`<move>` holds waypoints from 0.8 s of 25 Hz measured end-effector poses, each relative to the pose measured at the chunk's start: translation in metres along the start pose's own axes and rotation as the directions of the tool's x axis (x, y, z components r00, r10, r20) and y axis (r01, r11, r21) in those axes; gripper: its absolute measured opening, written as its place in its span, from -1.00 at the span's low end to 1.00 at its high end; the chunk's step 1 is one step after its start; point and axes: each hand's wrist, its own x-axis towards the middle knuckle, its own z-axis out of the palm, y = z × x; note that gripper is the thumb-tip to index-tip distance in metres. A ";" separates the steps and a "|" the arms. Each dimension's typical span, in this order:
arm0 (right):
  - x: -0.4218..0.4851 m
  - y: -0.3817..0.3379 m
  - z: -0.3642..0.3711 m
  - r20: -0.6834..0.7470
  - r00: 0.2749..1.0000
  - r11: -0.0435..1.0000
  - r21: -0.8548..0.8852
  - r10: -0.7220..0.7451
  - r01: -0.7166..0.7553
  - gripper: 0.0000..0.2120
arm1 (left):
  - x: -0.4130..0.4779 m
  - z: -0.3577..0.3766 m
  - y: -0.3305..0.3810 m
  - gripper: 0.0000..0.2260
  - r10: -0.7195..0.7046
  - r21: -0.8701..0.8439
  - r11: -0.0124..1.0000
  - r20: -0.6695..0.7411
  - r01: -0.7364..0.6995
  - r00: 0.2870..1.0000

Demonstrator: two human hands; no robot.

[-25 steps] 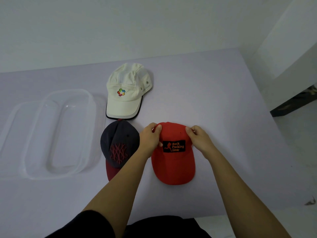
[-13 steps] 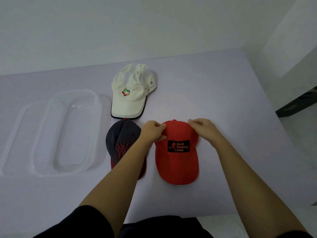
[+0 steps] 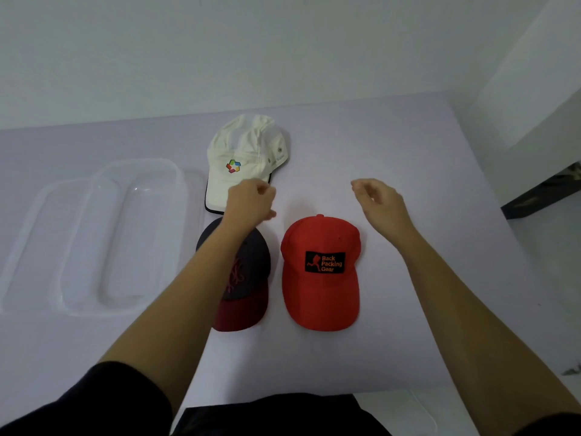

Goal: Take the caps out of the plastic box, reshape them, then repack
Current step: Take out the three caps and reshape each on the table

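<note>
Three caps lie on the pale table. A red cap (image 3: 320, 272) with a black "Back Packing Gear" patch sits in the middle, brim toward me. A navy cap with a maroon brim (image 3: 248, 278) lies to its left, partly hidden under my left forearm. A white cap (image 3: 245, 158) with a coloured logo lies behind them. My left hand (image 3: 251, 199) hovers over the white cap's brim, fingers loosely curled, holding nothing. Off to the right of the white cap, my right hand (image 3: 375, 199) hangs above the table with relaxed fingers, also empty. The clear plastic box (image 3: 132, 234) stands at the left.
A clear lid or tray (image 3: 28, 247) lies under or beside the box at the far left. The table's right edge (image 3: 503, 247) drops to the floor, where a dark object (image 3: 540, 193) lies. A white wall runs behind the table.
Both hands have let go of the red cap's crown and moved up and away from it, toward the white cap. The red cap stays flat on the table.
</note>
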 end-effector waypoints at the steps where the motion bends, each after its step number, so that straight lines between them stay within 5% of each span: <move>1: 0.003 -0.013 0.004 0.014 0.999 0.999 0.007 -0.049 0.049 -0.70 | 0.003 -0.012 0.003 -0.79 0.022 -0.021 1.000 -0.029 -0.023 0.999; 8: 0.034 -0.072 0.096 0.325 0.910 0.936 -0.152 -0.256 0.318 -0.64 | 0.047 -0.064 -0.030 -0.69 0.148 0.255 0.956 -0.001 -0.143 0.989; 15: 0.084 -0.073 0.176 0.589 0.808 0.808 -0.483 0.015 0.337 -0.33 | 0.104 -0.076 -0.094 -0.53 0.044 0.561 0.799 0.302 -0.214 0.952; 20: 0.108 -0.067 0.192 0.571 0.816 0.744 -0.583 0.090 0.327 -0.04 | 0.128 -0.070 -0.117 -0.25 0.073 0.592 0.725 0.442 -0.352 0.894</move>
